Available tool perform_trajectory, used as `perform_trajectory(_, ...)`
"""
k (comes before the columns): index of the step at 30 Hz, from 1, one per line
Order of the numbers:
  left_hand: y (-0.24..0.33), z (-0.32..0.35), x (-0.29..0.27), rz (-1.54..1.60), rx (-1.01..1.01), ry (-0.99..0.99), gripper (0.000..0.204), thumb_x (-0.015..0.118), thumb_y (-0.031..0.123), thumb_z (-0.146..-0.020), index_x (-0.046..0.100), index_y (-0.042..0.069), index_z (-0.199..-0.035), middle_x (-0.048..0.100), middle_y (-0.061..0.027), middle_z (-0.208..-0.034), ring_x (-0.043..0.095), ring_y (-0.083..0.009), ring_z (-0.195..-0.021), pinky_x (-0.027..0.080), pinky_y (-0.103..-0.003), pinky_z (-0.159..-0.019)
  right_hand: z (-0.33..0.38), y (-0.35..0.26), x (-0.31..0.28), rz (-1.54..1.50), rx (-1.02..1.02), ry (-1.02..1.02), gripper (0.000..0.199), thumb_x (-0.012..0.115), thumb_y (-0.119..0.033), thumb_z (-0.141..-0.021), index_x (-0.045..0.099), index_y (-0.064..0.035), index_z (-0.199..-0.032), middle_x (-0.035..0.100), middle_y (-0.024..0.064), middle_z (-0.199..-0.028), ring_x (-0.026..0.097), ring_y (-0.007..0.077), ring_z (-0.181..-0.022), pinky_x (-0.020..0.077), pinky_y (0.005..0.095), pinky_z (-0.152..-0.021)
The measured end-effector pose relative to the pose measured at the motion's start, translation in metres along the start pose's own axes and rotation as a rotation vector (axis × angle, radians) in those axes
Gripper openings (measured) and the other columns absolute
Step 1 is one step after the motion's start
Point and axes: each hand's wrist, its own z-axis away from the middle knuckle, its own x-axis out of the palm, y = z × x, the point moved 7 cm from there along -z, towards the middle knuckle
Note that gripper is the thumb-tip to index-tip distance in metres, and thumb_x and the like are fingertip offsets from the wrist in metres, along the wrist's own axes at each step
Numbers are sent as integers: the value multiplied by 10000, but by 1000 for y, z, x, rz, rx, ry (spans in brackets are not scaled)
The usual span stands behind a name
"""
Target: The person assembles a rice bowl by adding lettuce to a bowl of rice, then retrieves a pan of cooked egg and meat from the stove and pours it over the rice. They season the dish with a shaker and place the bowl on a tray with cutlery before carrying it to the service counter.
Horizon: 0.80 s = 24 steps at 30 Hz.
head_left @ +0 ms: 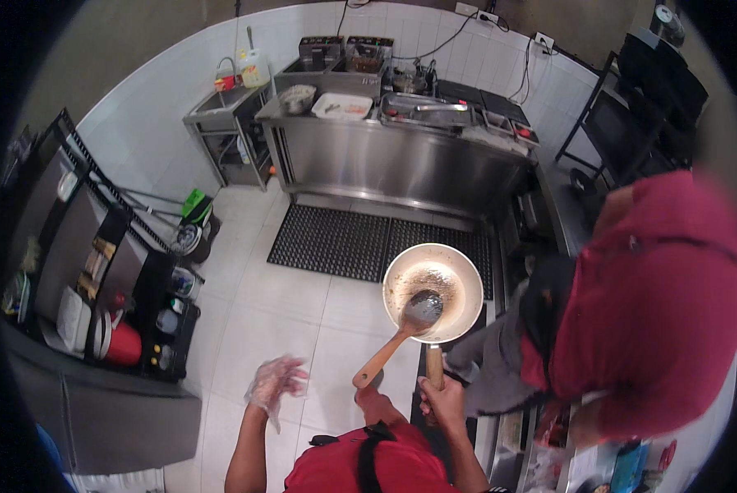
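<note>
White-tiled kitchen floor fills the centre of frame; steel counter [401, 160] across the top, black rubber mat [344, 242] below it. My right hand [444, 400] is wrapped around the handle of a frying pan [451, 275], held out at centre right. A wooden spatula [397, 338] rests loose in the pan. My left hand [275, 382], in a clear plastic glove, hangs empty, fingers spread. Risk: the spatula could slide out if the pan tilts; a person in red [656, 304] stands close at right, so a bump looks possible.
</note>
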Motion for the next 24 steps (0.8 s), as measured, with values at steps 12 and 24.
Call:
perform_trajectory(12,-79,-190,-192,20,-454,539,355,553,407,-954,659,82,-1051,690,-69,-814,640,-192,-652,500,-355,-535,-277,-238,-33,-104,-104,176,278,700,-202,-921,543,-24,-775,533,22,-596,490,99,-396,376,271,-350)
perform_trajectory(24,378,-573,225,-142,-17,-584,692,579,519,-956,480,-4,-1397,625,-206,-1154,672,-250,-882,614,-378,-657,-497,-404,-37,-40,-154,320,274,694,-185,-922,553,-23,-751,546,20,-599,492,93,-400,399,265,-358)
